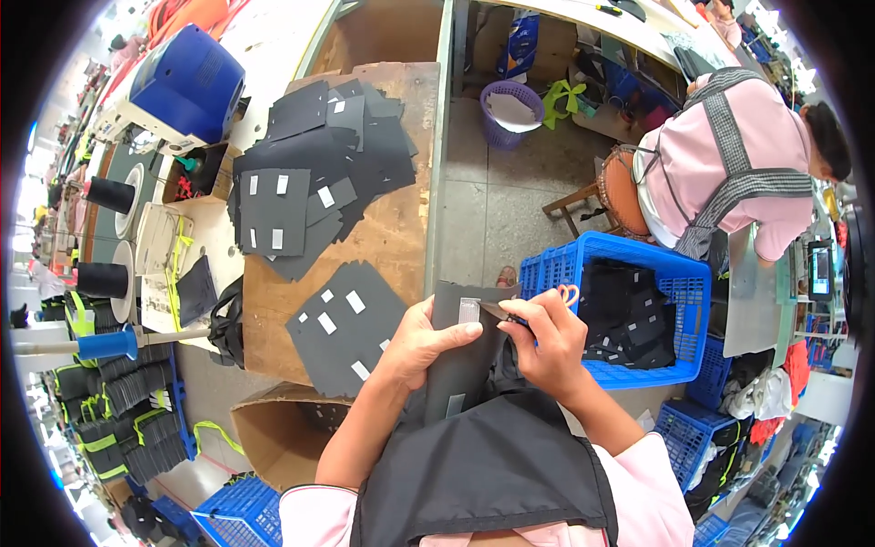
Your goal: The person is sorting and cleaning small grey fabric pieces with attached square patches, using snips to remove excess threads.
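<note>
My left hand (421, 342) grips a dark grey fabric piece (460, 360) by its left edge, thumb pressed just under the small white patch (468, 310) near its top. My right hand (550, 339) holds small thread snips with orange handles (567, 294); their blade (497, 312) points left and touches the fabric beside the white patch. The piece hangs down over my black apron (492, 465).
On the wooden table (392, 228) lie stacks of grey fabric pieces (319, 173) with white patches, one pile near my left hand (342, 324). A blue crate (638, 310) of dark pieces stands at my right. A person in pink (729, 155) sits beyond it. A cardboard box (283, 428) is below the table.
</note>
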A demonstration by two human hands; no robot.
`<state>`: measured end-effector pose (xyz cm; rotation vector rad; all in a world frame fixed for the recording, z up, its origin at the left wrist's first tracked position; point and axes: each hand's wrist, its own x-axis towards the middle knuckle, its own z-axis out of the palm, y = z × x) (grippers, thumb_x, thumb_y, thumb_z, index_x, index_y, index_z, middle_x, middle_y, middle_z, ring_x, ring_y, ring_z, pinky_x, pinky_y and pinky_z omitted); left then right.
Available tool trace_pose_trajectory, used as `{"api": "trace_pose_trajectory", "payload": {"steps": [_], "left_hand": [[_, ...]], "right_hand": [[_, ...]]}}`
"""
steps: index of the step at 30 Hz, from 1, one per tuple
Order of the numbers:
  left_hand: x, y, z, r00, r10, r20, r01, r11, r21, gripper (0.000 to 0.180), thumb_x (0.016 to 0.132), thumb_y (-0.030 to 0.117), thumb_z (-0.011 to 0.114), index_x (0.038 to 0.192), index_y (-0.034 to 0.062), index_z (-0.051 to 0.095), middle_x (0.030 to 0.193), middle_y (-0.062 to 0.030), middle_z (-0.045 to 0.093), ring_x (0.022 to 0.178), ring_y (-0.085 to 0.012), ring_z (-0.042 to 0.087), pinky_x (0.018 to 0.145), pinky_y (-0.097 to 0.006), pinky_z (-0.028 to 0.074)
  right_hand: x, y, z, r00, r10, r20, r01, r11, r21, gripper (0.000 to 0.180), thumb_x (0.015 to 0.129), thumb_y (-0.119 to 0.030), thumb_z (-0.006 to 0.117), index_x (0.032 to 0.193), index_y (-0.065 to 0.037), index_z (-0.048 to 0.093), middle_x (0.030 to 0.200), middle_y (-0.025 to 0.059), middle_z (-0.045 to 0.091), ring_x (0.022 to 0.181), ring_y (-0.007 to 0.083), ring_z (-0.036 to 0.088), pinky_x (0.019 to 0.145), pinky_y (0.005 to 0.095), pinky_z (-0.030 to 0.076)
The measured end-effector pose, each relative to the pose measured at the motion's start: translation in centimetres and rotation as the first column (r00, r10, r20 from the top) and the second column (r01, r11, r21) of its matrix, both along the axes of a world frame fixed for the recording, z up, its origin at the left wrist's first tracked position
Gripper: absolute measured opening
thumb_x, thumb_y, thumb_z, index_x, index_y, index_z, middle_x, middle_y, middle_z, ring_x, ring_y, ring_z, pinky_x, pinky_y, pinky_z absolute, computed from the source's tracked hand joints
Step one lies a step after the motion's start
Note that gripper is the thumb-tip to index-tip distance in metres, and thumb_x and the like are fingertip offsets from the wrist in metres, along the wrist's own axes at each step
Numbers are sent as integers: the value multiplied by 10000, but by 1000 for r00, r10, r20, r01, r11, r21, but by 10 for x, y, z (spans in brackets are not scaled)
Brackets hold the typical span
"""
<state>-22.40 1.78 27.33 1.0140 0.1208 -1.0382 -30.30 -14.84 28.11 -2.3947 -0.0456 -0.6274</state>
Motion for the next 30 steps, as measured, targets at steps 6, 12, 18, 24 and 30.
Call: {"api": "trace_pose_trajectory", "payload": {"steps": [6,12,18,24,30], "left_hand": [[-1,-1,4,999,17,39,-17,1000,-13,377,735,103,745,1057,27,565,950,-51,622,834,-116,594,741,-263,495],[0,-1,7,1000,5,15,-6,1000,13,371,734,105,744,1049,22,566,945,-60,622,828,-120,596,736,-260,496],[0,-2,0,999,-13,44,10,997,74,341,752,101,710,1047,12,564,946,-68,623,826,-132,600,741,-276,499],[0,1,-22,996,31,86,-32,999,15,336,784,108,670,1086,22,550,940,-56,605,833,-122,583,732,-261,484],[-3,-11,-10,998,62,28,-63,998,30,357,768,174,726,1039,37,538,875,-22,578,774,-96,553,714,-243,465]], "right_hand": [[6,2,3,999,15,-39,-15,1000,-12,251,681,-49,716,911,-57,614,733,69,526,592,224,539,501,309,410],[4,0,4,1000,18,-18,-16,996,90,240,680,-28,710,896,-49,608,737,77,527,583,225,530,496,315,413],[16,-11,-2,998,7,-61,8,968,252,290,687,3,694,955,-43,594,746,58,483,613,166,488,528,281,409],[23,-54,-15,685,458,-567,48,748,662,201,762,-118,686,874,-15,555,729,-10,415,647,68,398,584,245,355],[19,-42,-11,764,407,-501,78,712,698,160,774,-89,666,803,-26,522,730,-20,440,654,62,403,589,218,355]]}}
